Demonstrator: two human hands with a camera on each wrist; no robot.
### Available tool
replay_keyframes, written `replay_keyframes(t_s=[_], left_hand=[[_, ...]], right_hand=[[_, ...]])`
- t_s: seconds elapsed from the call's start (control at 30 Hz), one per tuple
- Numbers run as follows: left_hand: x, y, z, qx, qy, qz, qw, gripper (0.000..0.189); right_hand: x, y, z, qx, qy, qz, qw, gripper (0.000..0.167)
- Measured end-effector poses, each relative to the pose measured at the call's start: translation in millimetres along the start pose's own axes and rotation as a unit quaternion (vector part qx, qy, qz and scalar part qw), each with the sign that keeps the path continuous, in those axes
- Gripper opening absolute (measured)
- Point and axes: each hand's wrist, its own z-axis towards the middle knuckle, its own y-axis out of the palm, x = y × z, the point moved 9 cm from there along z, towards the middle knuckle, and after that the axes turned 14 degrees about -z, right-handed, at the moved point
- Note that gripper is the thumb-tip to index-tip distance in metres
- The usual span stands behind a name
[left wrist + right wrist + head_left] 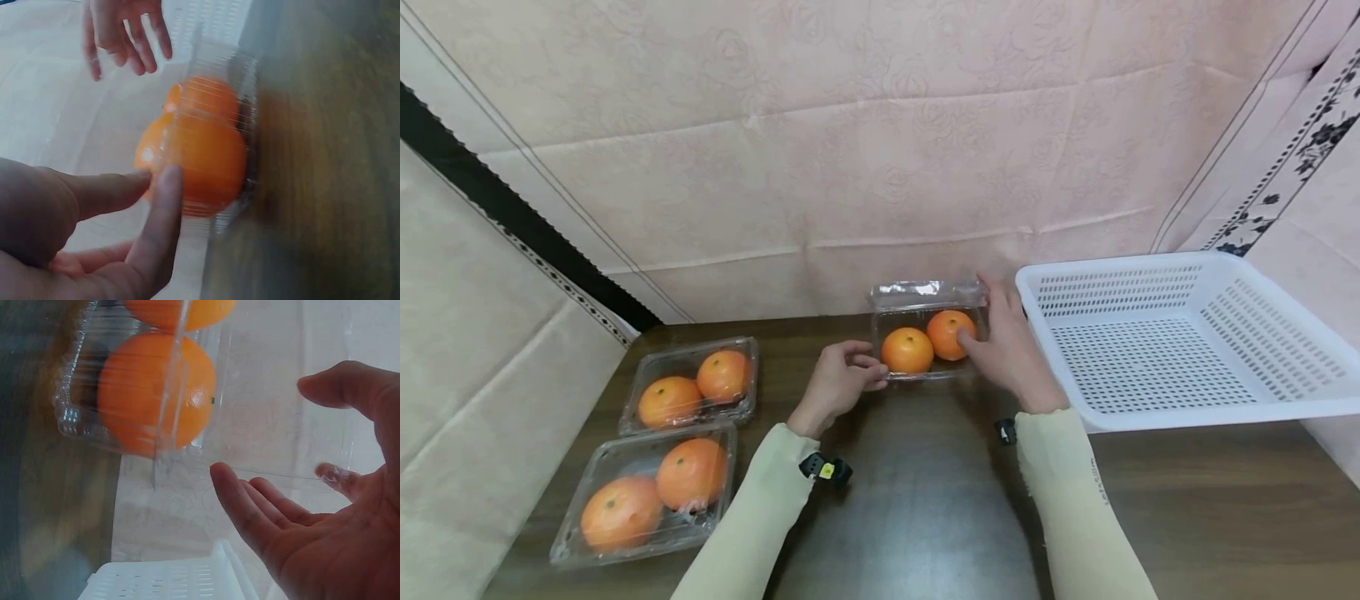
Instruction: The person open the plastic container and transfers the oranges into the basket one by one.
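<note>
The clear container (925, 377) with two oranges (907, 350) sits at the bench's (925, 475) back edge, its raised lid (925, 292) near the hanging cloth (775, 200). The left hand (841, 385) is at the near left corner, fingers loosely bent, thumb and forefinger slightly apart, perhaps to keep the base from sliding. The right hand (1011, 350) spreads thumb and fingers wide beside the lid, seemingly to steer it. The white basket (1195, 417) crowds that side; more room lies toward the person.
</note>
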Motion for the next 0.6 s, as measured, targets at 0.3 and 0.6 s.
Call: replay_keyframes(t_s=[0.3, 0.6], left_hand=[[-5.4, 5.9, 3.9, -0.013, -0.018, -0.040, 0.9990, 0.055], [-13.3, 6.8, -0.5, -0.023, -0.036, -0.071, 0.9966, 0.056]], right_hand=[[1.1, -7.1, 3.2, 0.051, -0.009, 0.009, 0.9986, 0.099], [1.7, -5.1, 1.1, 0.038, -0.012, 0.032, 0.9987, 0.105]])
